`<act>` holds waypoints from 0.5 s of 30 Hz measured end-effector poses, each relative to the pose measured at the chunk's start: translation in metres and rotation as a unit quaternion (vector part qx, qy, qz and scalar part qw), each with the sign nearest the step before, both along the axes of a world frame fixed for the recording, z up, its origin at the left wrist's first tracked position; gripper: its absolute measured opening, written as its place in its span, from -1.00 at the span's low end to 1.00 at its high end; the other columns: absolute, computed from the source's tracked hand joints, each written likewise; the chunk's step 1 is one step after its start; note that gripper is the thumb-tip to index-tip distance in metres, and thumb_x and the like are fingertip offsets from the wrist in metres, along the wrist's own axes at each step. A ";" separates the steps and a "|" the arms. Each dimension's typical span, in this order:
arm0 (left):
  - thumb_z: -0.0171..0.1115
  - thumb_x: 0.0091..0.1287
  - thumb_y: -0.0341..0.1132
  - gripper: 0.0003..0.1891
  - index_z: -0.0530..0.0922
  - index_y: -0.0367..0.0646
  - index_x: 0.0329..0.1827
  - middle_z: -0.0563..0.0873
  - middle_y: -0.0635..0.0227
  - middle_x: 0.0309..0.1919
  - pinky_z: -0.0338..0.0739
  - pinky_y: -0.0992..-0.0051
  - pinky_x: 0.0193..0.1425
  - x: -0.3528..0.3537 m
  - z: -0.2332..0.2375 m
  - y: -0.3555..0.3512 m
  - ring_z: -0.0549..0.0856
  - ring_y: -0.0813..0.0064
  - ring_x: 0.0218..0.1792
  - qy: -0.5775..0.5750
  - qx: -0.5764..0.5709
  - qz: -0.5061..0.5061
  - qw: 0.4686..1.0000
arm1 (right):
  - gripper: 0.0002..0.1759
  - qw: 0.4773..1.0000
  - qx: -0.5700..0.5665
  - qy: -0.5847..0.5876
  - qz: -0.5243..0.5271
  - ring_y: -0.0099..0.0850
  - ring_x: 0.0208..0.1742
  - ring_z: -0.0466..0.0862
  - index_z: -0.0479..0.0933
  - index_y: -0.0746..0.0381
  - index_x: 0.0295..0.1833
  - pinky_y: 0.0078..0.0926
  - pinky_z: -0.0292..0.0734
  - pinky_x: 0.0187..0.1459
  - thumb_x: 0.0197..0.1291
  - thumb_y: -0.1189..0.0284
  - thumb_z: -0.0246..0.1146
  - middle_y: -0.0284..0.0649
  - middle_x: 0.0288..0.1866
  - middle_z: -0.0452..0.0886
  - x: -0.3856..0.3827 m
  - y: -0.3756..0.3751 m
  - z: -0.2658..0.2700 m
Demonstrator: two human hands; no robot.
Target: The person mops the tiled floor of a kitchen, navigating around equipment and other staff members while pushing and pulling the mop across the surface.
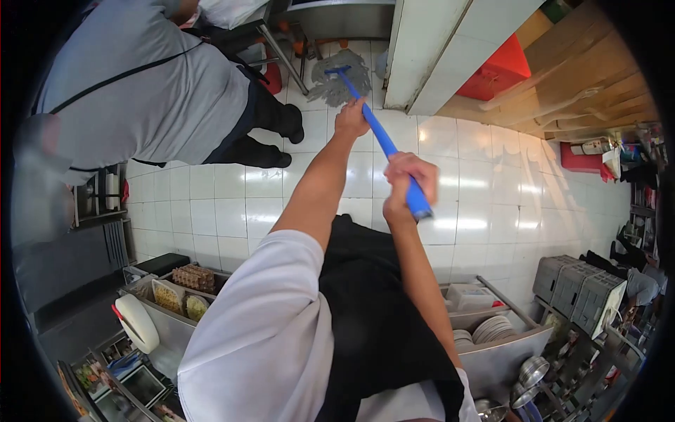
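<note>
A mop (380, 133) with a blue handle slants away from me over the white tiled floor. Its flat grey strands are spread on the tiles at the far end, beside the foot of a white pillar. My left hand (353, 118) is wrapped round the handle partway down. Closer to my body, my right hand (411, 181) grips the upper part of the handle, slightly blurred. The handle's near end sticks out just below my right hand.
A person in a grey shirt (148, 91) stands at the left, feet near the mop. The white pillar (422, 56) and a red box (499, 67) are at the upper right. Grey crates (578, 292), stacked plates (493, 329) and a metal counter (169, 329) are nearer me.
</note>
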State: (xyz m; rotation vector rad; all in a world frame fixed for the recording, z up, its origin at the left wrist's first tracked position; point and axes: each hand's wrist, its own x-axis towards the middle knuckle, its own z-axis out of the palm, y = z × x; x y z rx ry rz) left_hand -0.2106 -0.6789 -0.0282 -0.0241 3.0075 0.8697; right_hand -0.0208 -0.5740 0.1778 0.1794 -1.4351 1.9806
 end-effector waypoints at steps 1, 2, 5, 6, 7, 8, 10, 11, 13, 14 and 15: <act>0.45 0.17 -0.22 -0.65 0.64 0.07 0.03 0.61 0.23 0.32 0.58 0.13 0.32 0.001 -0.011 -0.004 0.59 0.11 0.32 -0.013 -0.015 -0.081 0.997 | -0.87 0.992 0.112 -0.063 -0.011 -0.38 -0.18 0.67 0.48 0.31 -0.17 -0.31 0.60 0.11 0.29 0.74 0.11 -0.15 -0.31 0.63 -0.004 0.009 -0.035; 0.47 0.18 -0.22 -0.58 0.59 0.09 0.12 0.52 0.23 0.45 0.55 0.11 0.38 -0.004 -0.010 -0.006 0.54 0.09 0.40 -0.023 -0.032 -0.158 0.987 | -0.87 0.992 0.114 -0.047 -0.006 -0.38 -0.18 0.67 0.48 0.31 -0.17 -0.31 0.60 0.11 0.29 0.74 0.11 -0.15 -0.31 0.63 -0.001 0.018 -0.049; 0.51 0.15 -0.26 -0.52 0.55 0.12 0.14 0.42 0.13 0.53 0.51 0.14 0.42 0.035 0.009 0.011 0.49 0.03 0.46 0.021 0.030 -0.206 0.978 | -0.94 0.982 0.149 -0.114 -0.011 -0.32 -0.14 0.68 0.50 0.32 -0.18 -0.15 0.56 0.25 0.29 0.68 0.18 -0.14 -0.29 0.64 0.036 0.049 -0.052; 0.51 0.15 -0.27 -0.52 0.54 0.12 0.14 0.36 0.14 0.57 0.49 0.16 0.45 0.042 0.012 0.021 0.46 0.04 0.48 -0.010 0.045 -0.200 0.979 | -0.96 0.985 0.154 -0.083 -0.008 -0.31 -0.13 0.69 0.50 0.32 -0.18 -0.11 0.55 0.26 0.30 0.66 0.20 -0.13 -0.29 0.64 0.047 0.062 -0.043; 0.51 0.14 -0.29 -0.52 0.53 0.12 0.13 0.30 0.15 0.61 0.47 0.18 0.47 0.049 0.015 0.034 0.44 0.05 0.51 -0.043 0.063 -0.192 0.978 | -0.98 0.984 0.153 -0.092 -0.013 -0.31 -0.14 0.68 0.50 0.32 -0.18 -0.05 0.54 0.27 0.32 0.61 0.22 -0.13 -0.30 0.64 0.061 0.078 -0.025; 0.51 0.14 -0.29 -0.52 0.53 0.12 0.13 0.30 0.15 0.61 0.47 0.18 0.47 0.052 0.020 0.047 0.44 0.05 0.51 -0.044 0.076 -0.173 0.981 | -0.95 0.983 0.154 -0.103 -0.017 -0.30 -0.14 0.68 0.50 0.32 -0.18 0.01 0.54 0.28 0.33 0.57 0.24 -0.13 -0.30 0.64 0.075 0.096 -0.001; 0.52 0.13 -0.26 -0.51 0.52 0.10 0.12 0.22 0.17 0.65 0.47 0.21 0.47 0.053 0.026 0.078 0.44 0.07 0.51 -0.087 -0.024 -0.164 0.982 | -0.91 0.984 0.152 -0.089 0.011 -0.28 -0.18 0.65 0.50 0.31 -0.20 0.09 0.53 0.27 0.35 0.52 0.25 -0.13 -0.32 0.62 0.095 0.149 0.044; 0.50 0.12 -0.24 -0.52 0.55 0.12 0.13 0.34 0.18 0.58 0.50 0.16 0.42 0.056 0.018 0.095 0.47 0.04 0.48 -0.063 -0.006 -0.165 0.984 | -0.86 0.981 0.165 -0.104 -0.010 -0.30 -0.23 0.61 0.49 0.30 -0.21 0.10 0.52 0.25 0.34 0.46 0.27 -0.17 -0.39 0.56 0.101 0.176 0.070; 0.47 0.10 -0.18 -0.60 0.62 0.09 0.03 0.58 0.16 0.36 0.56 0.09 0.26 0.050 0.003 0.138 0.60 0.01 0.30 -0.044 0.050 -0.207 0.976 | -0.75 0.977 0.169 -0.127 0.013 -0.37 -0.32 0.52 0.47 0.25 -0.25 0.04 0.52 0.18 0.35 0.28 0.24 -0.29 -0.50 0.42 0.103 0.245 0.121; 0.46 0.10 -0.13 -0.67 0.67 0.03 -0.08 0.70 0.13 0.19 0.59 0.07 0.16 0.048 -0.002 0.164 0.69 0.00 0.16 -0.051 0.093 -0.244 0.964 | -0.73 0.978 0.156 -0.139 0.026 -0.42 -0.38 0.44 0.46 0.25 -0.25 0.01 0.52 0.17 0.33 0.25 0.24 -0.36 -0.53 0.31 0.100 0.272 0.150; 0.42 0.09 -0.10 -0.77 0.74 0.01 -0.27 0.79 0.13 -0.21 0.61 0.04 0.05 0.059 0.019 0.193 0.74 -0.01 -0.08 0.000 0.074 -0.227 0.971 | -0.71 0.973 0.171 -0.152 0.018 -0.46 -0.41 0.37 0.47 0.25 -0.22 -0.03 0.51 0.19 0.31 0.23 0.27 -0.41 -0.56 0.20 0.095 0.304 0.174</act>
